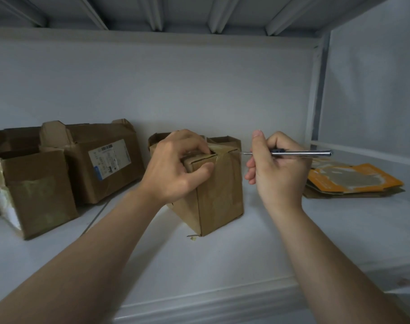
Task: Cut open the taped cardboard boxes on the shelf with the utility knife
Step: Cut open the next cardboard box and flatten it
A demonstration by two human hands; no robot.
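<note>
At the bottom of the frame, two bare forearms reach up from the lower corners over the pale, smooth shelf (222,265). At centre, the left hand (176,164) clamps the top near corner of a small brown box (215,195), fingers curled over its edge and thumb pressed on the front face. The box stands on the shelf, turned corner-on to the camera; its cardboard is creased, with glossy clear tape across the top seam. Just right of it, the right hand (276,164) is closed around a slim silver knife (300,153), held level, its thin blade tip pointing left and at or nearly at the box's upper right edge.

I judge the cut on this box to be in hand: the tip is lined up with the taped seam. The next move calls for drawing the blade along the tape, shallow, and away from the steadying fingers.

Further back at left sit three other boxes (105,160), flaps raised and ragged, one bearing a white label. At right lies flattened orange-and-grey card (353,178). Behind is a plain grey wall.
</note>
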